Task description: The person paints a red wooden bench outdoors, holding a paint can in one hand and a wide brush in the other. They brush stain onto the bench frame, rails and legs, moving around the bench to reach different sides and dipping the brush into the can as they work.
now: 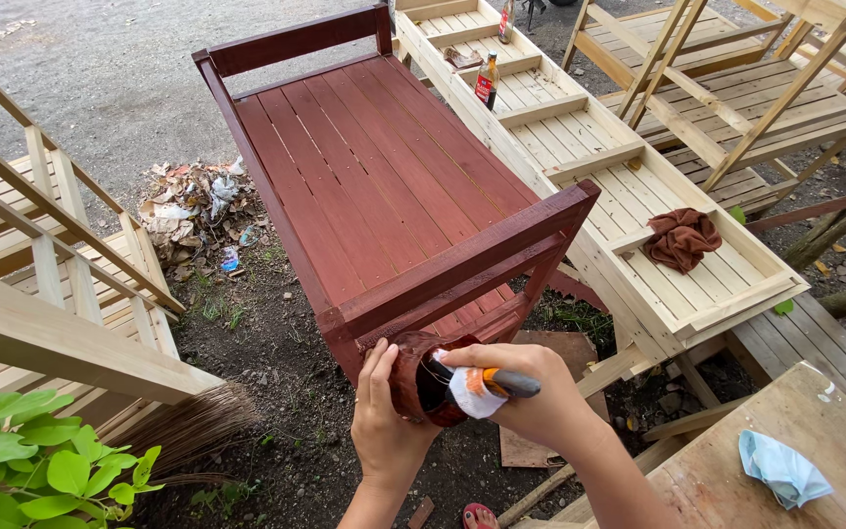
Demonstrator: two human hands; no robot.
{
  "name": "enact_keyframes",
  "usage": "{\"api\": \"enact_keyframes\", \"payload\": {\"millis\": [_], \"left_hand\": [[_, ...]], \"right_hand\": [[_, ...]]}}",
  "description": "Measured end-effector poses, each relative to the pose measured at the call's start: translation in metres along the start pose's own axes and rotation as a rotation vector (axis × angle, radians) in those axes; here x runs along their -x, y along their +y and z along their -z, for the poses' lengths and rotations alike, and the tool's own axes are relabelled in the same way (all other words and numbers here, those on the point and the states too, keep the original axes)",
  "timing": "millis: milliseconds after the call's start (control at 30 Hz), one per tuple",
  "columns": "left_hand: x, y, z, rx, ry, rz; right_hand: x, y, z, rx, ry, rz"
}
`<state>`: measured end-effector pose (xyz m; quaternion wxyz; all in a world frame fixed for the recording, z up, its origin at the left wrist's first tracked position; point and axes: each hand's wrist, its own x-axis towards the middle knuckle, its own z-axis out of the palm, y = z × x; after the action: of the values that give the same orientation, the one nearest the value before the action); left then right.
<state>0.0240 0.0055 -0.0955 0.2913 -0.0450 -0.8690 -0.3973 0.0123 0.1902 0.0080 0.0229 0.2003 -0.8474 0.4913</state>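
My left hand [380,416] wraps around a small stain-smeared can [413,377], dark red-brown outside and dark inside, held just below the near corner of a red-brown stained wooden slatted rack [384,167]. My right hand [531,397] grips a brush handle [513,382], orange and grey, with a white cloth [469,390] wrapped at its head. The brush head is at the can's mouth and hidden by the cloth.
An unstained slatted rack [580,127] lies to the right with a brown rag [681,238] and a bottle [487,81] on it. More bare wooden frames [41,245] stand left and far right. Leaf litter [193,206], a broom [188,426], a green plant [22,460], a blue mask [783,468].
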Motion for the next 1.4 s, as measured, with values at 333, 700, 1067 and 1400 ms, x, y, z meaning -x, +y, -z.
{"api": "enact_keyframes", "payload": {"millis": [333, 700, 1067, 1400], "left_hand": [[0.005, 0.0, -0.003, -0.033, -0.04, 0.016], [0.02, -0.012, -0.019, -0.011, -0.145, 0.355], [0.024, -0.014, -0.012, -0.053, -0.182, 0.46], [0.021, -0.027, 0.004, 0.15, -0.028, 0.559]], "right_hand": [[0.007, 0.019, 0.009, -0.189, -0.027, -0.073], [0.048, 0.139, 0.009, -1.084, 0.61, -0.443], [-0.016, 0.225, -0.049, -1.537, 1.245, -0.784], [-0.023, 0.19, -0.13, -1.551, 1.129, -0.85]]}}
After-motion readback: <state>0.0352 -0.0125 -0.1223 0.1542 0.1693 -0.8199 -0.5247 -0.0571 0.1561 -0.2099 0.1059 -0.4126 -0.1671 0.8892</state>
